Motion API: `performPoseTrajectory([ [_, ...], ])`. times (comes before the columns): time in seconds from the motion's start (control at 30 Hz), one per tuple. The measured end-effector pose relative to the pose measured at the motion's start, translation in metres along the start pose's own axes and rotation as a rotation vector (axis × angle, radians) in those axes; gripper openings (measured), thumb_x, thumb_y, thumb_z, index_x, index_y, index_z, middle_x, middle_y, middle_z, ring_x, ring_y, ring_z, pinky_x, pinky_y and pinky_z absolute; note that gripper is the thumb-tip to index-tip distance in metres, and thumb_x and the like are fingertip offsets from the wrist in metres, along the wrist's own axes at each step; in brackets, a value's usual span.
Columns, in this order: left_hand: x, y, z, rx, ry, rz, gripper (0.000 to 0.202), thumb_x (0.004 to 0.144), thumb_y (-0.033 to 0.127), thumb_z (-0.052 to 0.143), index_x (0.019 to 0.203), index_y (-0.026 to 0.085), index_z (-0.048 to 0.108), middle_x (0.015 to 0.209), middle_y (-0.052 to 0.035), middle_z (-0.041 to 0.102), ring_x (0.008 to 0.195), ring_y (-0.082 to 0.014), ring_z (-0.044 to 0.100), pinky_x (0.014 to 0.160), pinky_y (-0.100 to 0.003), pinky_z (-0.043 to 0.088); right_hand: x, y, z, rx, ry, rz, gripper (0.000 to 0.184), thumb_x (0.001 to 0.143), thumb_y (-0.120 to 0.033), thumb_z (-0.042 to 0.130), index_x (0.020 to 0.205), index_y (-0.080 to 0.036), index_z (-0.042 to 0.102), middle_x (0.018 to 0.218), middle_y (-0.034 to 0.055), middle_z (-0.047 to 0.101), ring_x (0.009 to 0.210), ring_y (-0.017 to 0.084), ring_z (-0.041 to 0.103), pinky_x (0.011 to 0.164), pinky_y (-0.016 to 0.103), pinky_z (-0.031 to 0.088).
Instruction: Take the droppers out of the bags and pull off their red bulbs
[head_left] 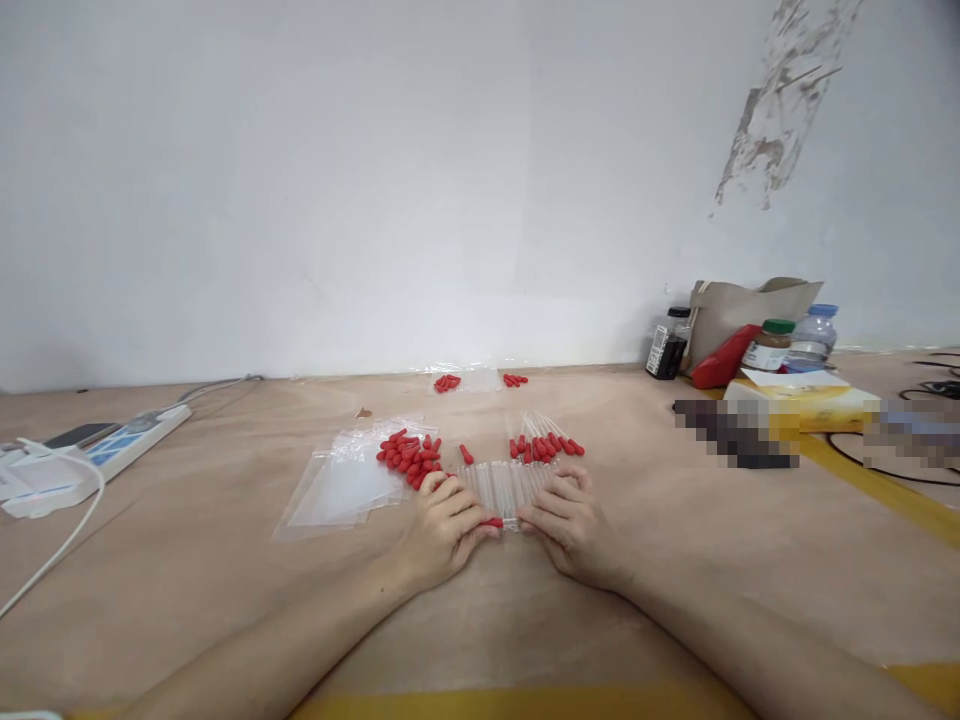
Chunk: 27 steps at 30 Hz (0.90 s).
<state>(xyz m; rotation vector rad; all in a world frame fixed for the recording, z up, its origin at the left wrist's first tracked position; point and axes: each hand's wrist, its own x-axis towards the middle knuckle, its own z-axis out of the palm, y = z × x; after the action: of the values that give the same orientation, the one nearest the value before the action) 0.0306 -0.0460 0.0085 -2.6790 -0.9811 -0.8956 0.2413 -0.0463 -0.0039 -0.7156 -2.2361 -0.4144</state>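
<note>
Between the thumb and fingers of my left hand [448,525] is a red rubber bulb [493,522]. My right hand [571,522] pinches a thin clear tube [511,524], whose end meets the bulb; I cannot tell how far it goes in. Just beyond the fingers lies a row of clear tubes [504,485], partly covered by both hands. A heap of red bulbs [405,455] rests past my left hand, and a single red bulb [466,454] lies beside it. Several tubes with red bulbs on their ends [551,445] fan out beyond my right hand.
Clear plastic bags [337,490] overlap at left. Near the wall lie bagged droppers [448,383] with red ends. A power strip [142,440] with a white cable sits far left. At right stand a dark bottle [667,345], jars, a beige bag [739,310] and a yellow box [802,405].
</note>
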Motion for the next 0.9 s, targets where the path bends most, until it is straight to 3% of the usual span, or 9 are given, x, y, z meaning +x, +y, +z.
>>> performPoseTrajectory([
  [0.1, -0.007, -0.006, -0.006, 0.016, -0.009, 0.022, 0.016, 0.083, 0.027, 0.049, 0.079, 0.024, 0.063, 0.071, -0.0005, 0.064, 0.076, -0.0168, 0.051, 0.078, -0.037, 0.033, -0.005, 0.006, -0.006, 0.013, -0.018, 0.0, 0.021, 0.084, -0.021, 0.042, 0.075, -0.021, 0.061, 0.057, -0.0018, 0.053, 0.064, 0.011, 0.044, 0.083, 0.033, 0.027],
  [0.17, -0.014, -0.015, -0.012, 0.023, 0.012, -0.022, 0.017, 0.083, 0.025, 0.047, 0.078, 0.024, 0.063, 0.071, -0.001, 0.063, 0.074, -0.0166, 0.051, 0.076, -0.037, 0.035, -0.009, 0.015, -0.013, 0.013, -0.01, 0.072, 0.024, 0.084, -0.02, 0.041, 0.073, -0.022, 0.062, 0.059, -0.0011, 0.056, 0.065, 0.012, 0.045, 0.082, 0.033, 0.027],
  [0.37, -0.017, -0.032, -0.017, -0.141, 0.156, -0.225, 0.02, 0.085, 0.025, 0.043, 0.095, 0.022, 0.061, 0.086, -0.0049, 0.056, 0.082, -0.0158, 0.053, 0.072, -0.031, 0.044, -0.01, 0.042, -0.025, -0.003, 0.018, 0.514, 0.024, 0.083, -0.03, 0.044, 0.091, -0.024, 0.065, 0.081, 0.0031, 0.065, 0.076, 0.014, 0.055, 0.075, 0.029, 0.031],
  [0.53, -0.004, -0.046, -0.026, -0.106, 0.244, -0.454, 0.027, 0.085, 0.023, 0.039, 0.104, 0.02, 0.058, 0.09, -0.0052, 0.051, 0.087, -0.0163, 0.052, 0.075, -0.031, 0.046, -0.018, 0.058, -0.023, 0.05, -0.183, 0.85, 0.031, 0.08, -0.027, 0.039, 0.099, -0.018, 0.062, 0.075, 0.0039, 0.066, 0.064, 0.015, 0.057, 0.06, 0.025, 0.037],
  [0.7, 0.013, -0.057, -0.038, -0.066, 0.131, -0.579, 0.026, 0.08, 0.025, 0.043, 0.104, 0.021, 0.053, 0.088, -0.0017, 0.055, 0.072, -0.0135, 0.055, 0.065, -0.027, 0.045, -0.021, 0.056, -0.019, -0.029, -0.261, 0.915, 0.031, 0.073, -0.019, 0.042, 0.098, -0.016, 0.06, 0.073, 0.0037, 0.064, 0.06, 0.015, 0.055, 0.054, 0.023, 0.034],
  [0.9, 0.046, -0.049, -0.026, 0.287, -0.157, -0.506, 0.01, 0.074, 0.023, 0.044, 0.079, 0.021, 0.053, 0.08, -0.0024, 0.062, 0.078, -0.0197, 0.055, 0.071, -0.032, 0.036, -0.014, 0.042, -0.013, -0.014, -0.296, 0.886, 0.025, 0.072, -0.019, 0.044, 0.09, -0.018, 0.061, 0.067, 0.0016, 0.062, 0.06, 0.014, 0.055, 0.055, 0.023, 0.032],
])
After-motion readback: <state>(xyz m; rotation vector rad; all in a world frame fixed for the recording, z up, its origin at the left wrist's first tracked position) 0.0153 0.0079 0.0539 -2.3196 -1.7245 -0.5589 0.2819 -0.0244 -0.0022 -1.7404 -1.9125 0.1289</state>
